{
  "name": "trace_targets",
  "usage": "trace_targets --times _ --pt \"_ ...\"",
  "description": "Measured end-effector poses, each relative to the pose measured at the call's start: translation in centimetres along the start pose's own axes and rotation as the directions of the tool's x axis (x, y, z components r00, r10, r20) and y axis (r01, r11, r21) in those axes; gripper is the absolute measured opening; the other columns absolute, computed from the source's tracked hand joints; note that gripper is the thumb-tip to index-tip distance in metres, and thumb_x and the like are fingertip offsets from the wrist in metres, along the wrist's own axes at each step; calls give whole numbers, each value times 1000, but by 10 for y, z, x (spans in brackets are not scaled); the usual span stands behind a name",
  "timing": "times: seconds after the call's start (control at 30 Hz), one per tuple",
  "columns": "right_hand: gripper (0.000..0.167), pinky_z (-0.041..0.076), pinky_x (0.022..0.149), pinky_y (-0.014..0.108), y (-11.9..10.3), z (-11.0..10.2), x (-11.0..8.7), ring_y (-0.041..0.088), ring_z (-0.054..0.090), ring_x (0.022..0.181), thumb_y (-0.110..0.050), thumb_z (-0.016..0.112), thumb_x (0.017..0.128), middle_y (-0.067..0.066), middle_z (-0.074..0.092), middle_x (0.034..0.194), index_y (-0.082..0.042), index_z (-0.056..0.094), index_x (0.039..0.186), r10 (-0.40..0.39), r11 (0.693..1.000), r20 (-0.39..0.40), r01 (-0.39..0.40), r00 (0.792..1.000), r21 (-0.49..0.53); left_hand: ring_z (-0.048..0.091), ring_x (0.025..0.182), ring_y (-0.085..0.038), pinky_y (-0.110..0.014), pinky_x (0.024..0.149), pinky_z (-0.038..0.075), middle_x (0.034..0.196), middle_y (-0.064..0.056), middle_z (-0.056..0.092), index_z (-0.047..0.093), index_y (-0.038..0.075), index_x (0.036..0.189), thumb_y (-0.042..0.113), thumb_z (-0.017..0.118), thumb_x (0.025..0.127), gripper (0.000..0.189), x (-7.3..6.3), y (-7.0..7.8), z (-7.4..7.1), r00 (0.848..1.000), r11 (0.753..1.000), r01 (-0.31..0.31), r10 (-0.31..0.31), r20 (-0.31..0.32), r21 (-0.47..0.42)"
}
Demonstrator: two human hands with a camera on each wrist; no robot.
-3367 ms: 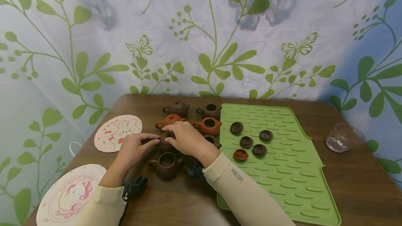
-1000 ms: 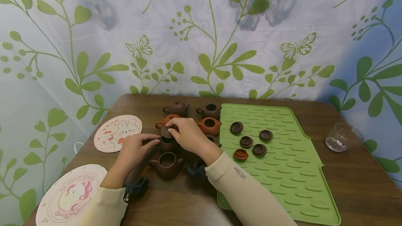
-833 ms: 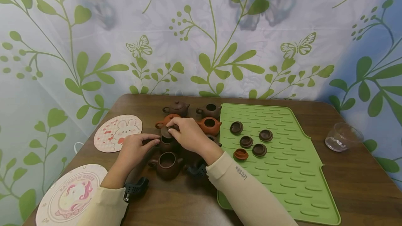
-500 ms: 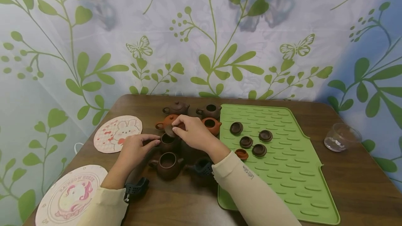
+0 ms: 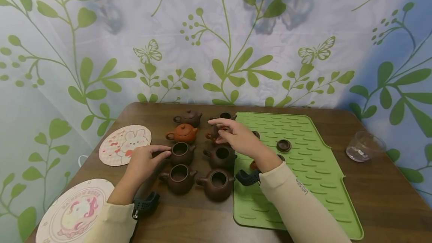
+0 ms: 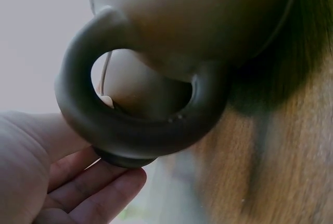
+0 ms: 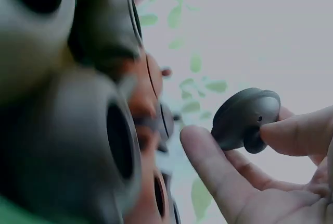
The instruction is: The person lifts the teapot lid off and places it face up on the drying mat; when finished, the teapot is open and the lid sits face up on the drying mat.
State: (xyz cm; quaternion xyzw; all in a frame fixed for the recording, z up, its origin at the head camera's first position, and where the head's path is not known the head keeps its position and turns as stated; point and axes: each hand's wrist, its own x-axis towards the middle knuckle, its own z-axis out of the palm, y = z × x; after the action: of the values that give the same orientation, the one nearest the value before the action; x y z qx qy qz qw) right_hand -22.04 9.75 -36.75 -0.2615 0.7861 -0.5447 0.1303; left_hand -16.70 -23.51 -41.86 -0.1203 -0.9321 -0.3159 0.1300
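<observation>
Rightward, away from the open pot [image 5: 182,155], the right hand [image 5: 241,138] had moved with a dark lid [image 7: 244,117]. Farthest left lay a unicorn mat [image 5: 52,215] and a rabbit mat [image 5: 111,140]. Next, the left hand [image 5: 141,164] gripped the open pot's handle [image 6: 140,136] between thumb and fingers. Behind that pot stood an orange pot [image 5: 183,134] and a dark pot [image 5: 189,118], both covered; in front, another uncovered pot [image 5: 178,183]. Then came a column of four uncovered pots [image 5: 218,193], where the right thumb and fingers pinched the lid, raised clear of them. Beyond lay a green mat [image 5: 324,186] bearing loose lids [image 5: 284,145], partly hidden by the right arm [image 5: 300,205], then a clear cup [image 5: 361,149].
</observation>
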Motion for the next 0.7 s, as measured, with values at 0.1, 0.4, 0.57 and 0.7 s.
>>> trace_targets --times 0.1,0.4,0.57,0.7 --pt "42 52 101 50 7 -19 -10 40 64 121 -14 45 116 17 39 155 -14 49 157 25 993 -27 -22 999 118 72 89 -24 -43 72 53 101 -3 79 86 13 108 18 82 96 14 0 2 -1 1000 1000 9 -9 -1 -5" --pt "55 47 105 58 40 -70 -40 38 65 120 -36 61 110 20 43 150 -13 44 156 114 994 -190 -113 975 17 71 84 -20 -39 68 51 100 -3 79 86 12 106 17 82 95 13 0 1 2 1000 1000 -9 9 -16 -10" --pt "55 46 103 61 55 -95 -51 43 56 130 -23 70 105 24 39 155 -6 44 151 165 981 -281 -186 945 -51 72 87 -22 -40 70 52 101 -3 79 85 12 107 15 82 95 13 -1 -2 2 1000 1000 -5 5 -16 -5" --pt "55 43 104 65 61 -108 -59 48 44 140 -16 71 104 27 29 161 -6 43 150 217 961 -320 -259 922 -97 73 90 -23 -42 73 53 102 -3 79 85 12 108 14 82 95 14 -1 -2 2 1000 1000 6 -6 -3 -11"
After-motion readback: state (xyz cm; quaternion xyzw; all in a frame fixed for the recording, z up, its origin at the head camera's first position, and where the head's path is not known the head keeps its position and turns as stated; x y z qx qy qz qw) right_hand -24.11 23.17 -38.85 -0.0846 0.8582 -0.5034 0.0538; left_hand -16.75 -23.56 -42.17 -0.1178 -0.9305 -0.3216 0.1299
